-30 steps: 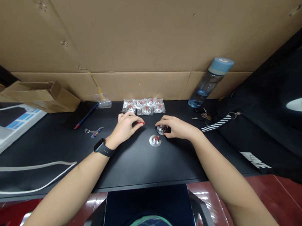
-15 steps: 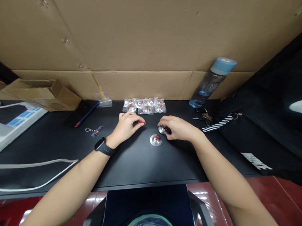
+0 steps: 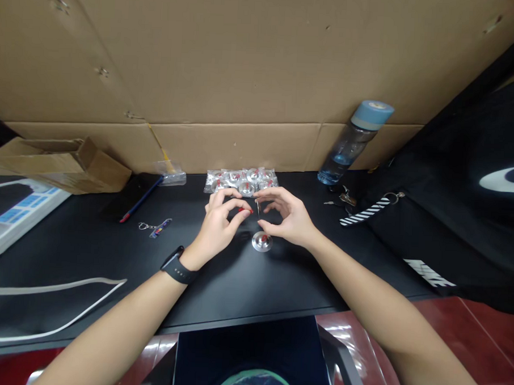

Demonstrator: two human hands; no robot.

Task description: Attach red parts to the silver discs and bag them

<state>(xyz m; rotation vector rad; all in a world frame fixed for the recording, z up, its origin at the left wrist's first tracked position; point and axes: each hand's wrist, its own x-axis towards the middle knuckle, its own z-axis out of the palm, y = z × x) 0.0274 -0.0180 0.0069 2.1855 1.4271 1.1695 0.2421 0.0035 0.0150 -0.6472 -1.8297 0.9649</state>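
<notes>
The left grip (image 3: 216,225) is narrow, thumb and forefinger pinching a small red piece (image 3: 251,211), just as half a second ago. The right grip (image 3: 292,221) has changed more: it has come in toward the left one and now stands just beside it. Between its thumb and fingertips it holds one upright disc (image 3: 258,209), turned nearly edge-on to my eye; a moment ago that was farther right, its shiny face showing. The loose disc (image 3: 262,244) stays flat on the black surface (image 3: 235,291), just on the body side of both grips.

Counting across: well left of the left grip are one white power strip (image 3: 30,211), one cardboard box (image 3: 62,170), one pen (image 3: 139,201) and one keychain (image 3: 158,229). One dark watch (image 3: 179,266) circles the left wrist. Beyond the grips I make out at least six bagged discs (image 3: 246,187); fingers hide part of the cluster. Well right of the right grip come one blue-capped bottle (image 3: 341,153), some keys (image 3: 346,197) too small to count, one striped strap (image 3: 364,212) and one black bag (image 3: 460,218).
</notes>
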